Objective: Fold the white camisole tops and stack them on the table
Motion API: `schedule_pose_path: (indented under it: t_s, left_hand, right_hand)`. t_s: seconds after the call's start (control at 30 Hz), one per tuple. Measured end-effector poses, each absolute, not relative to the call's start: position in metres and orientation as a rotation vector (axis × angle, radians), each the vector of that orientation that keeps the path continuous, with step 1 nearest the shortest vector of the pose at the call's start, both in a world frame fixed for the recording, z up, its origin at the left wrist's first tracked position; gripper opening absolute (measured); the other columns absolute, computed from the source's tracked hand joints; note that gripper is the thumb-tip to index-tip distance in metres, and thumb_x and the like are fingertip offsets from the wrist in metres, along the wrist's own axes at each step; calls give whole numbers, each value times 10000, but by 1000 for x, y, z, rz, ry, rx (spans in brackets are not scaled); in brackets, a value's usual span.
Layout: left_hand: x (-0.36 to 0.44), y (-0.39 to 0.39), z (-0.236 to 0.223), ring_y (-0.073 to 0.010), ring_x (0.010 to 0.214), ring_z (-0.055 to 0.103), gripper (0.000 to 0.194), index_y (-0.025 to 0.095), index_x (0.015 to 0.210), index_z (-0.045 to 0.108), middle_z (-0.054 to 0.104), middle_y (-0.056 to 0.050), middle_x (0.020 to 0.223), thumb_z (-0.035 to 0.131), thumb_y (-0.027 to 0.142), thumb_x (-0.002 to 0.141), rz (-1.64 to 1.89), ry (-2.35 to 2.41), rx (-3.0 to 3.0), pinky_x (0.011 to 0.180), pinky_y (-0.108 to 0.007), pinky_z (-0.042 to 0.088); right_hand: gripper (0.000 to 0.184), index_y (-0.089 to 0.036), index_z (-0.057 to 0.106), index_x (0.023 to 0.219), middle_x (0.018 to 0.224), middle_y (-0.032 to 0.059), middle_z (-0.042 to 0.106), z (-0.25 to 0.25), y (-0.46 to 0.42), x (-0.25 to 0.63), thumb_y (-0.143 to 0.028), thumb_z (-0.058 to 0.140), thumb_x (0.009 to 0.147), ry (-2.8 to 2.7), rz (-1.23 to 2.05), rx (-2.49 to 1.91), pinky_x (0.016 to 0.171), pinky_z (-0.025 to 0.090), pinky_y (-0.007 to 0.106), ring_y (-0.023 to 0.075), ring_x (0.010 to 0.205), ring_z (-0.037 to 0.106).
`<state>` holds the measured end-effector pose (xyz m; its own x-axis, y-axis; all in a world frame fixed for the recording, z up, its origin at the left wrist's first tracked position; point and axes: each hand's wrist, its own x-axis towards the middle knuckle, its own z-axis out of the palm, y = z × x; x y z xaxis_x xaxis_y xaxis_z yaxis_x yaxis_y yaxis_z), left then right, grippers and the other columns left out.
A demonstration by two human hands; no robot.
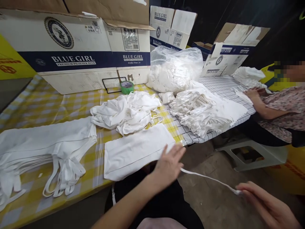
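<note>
A folded white garment lies flat at the front edge of the table, beside a second strap hanging down. My left hand rests on its right end, fingers stretched and spread. From under that hand a thin white strap runs out over the floor to the right. My right hand pinches the far end of this strap and holds it drawn out. Behind the garment sits a loose heap of white garments. To the left, a neat stack of white garments lets its straps hang forward.
A large pile of white garments and a clear plastic bag of white cloth stand on the right. Green tape sits before a large carton. A co-worker's hand touches white cloth. A plastic stool stands below.
</note>
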<state>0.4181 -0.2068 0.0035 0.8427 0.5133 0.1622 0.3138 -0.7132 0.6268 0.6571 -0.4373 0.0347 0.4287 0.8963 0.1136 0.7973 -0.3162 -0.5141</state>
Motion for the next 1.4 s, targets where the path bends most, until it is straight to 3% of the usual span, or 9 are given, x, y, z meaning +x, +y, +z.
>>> schedule_pose_path:
  t_s: [0.2, 0.3, 0.47, 0.7, 0.83, 0.93, 1.0, 1.2, 1.4]
  left_hand:
    - [422, -256, 29, -185, 914, 627, 415, 254, 1152, 559, 681, -15, 1024, 584, 436, 780, 378, 441, 1728, 902, -332, 417]
    - [414, -253, 14, -166, 646, 637, 284, 184, 939, 637, 692, -17, 700, 502, 409, 830, 387, 673, 1505, 616, -250, 450]
    - [395, -240, -9, -174, 556, 628, 320, 149, 750, 581, 669, -37, 567, 491, 447, 824, 486, 833, 1222, 587, -257, 444]
    - [393, -239, -11, -161, 476, 595, 306, 149, 718, 516, 644, -43, 502, 473, 426, 842, 528, 853, 1047, 553, -260, 429]
    - [385, -226, -10, -158, 582, 589, 313, 158, 743, 556, 645, -37, 614, 415, 402, 879, 566, 897, 1343, 606, -276, 434]
    - [374, -200, -12, -209, 878, 554, 144, 200, 905, 619, 616, -48, 893, 536, 290, 830, 708, 1095, 1928, 794, -348, 415]
    - [369, -180, -15, -230, 969, 496, 253, 230, 1021, 600, 564, -52, 991, 619, 222, 769, 689, 1163, 2264, 835, -374, 395]
    - [374, -147, -31, -201, 855, 490, 38, 178, 811, 590, 551, -44, 858, 559, 200, 813, 421, 928, 2790, 688, -318, 431]
    - [375, -142, -37, -193, 823, 488, 170, 166, 802, 625, 566, -52, 816, 466, 123, 845, 450, 905, 2784, 653, -314, 421]
  right_hand:
    - [250, -240, 510, 1035, 849, 35, 596, 51, -347, 588, -140, 364, 858, -1937, 693, -1765, 646, 484, 234, 156, 750, 596]
    - [236, -207, 482, 998, 818, 41, 559, 36, -317, 567, -116, 303, 873, -2041, 721, -1671, 640, 467, 271, 156, 720, 551]
    - [243, -165, 488, 1074, 1002, 110, 554, -1, -291, 555, -106, 365, 873, -2241, 258, -1574, 768, 440, 370, 225, 919, 507]
    - [209, -177, 550, 1050, 836, 71, 585, -36, -281, 544, -128, 459, 868, -2215, -37, -1558, 712, 422, 348, 197, 763, 498]
    - [159, -192, 579, 924, 790, 60, 580, -30, -271, 540, -135, 438, 876, -2047, 140, -1548, 682, 420, 325, 187, 732, 494]
    - [162, -198, 583, 907, 800, 48, 583, -20, -261, 539, -156, 428, 884, -1758, 364, -1559, 682, 428, 289, 173, 755, 527]
    - [129, -201, 590, 896, 782, 31, 590, -14, -254, 537, -211, 462, 880, -1566, 559, -1605, 652, 429, 263, 157, 719, 542]
    - [221, -172, 602, 816, 678, 8, 581, -16, -228, 537, -390, 572, 801, -1153, 1155, -1561, 597, 434, 246, 150, 648, 545]
    - [245, -159, 604, 783, 646, 2, 571, -22, -210, 541, -403, 591, 761, -1118, 1239, -1542, 551, 424, 233, 135, 600, 530]
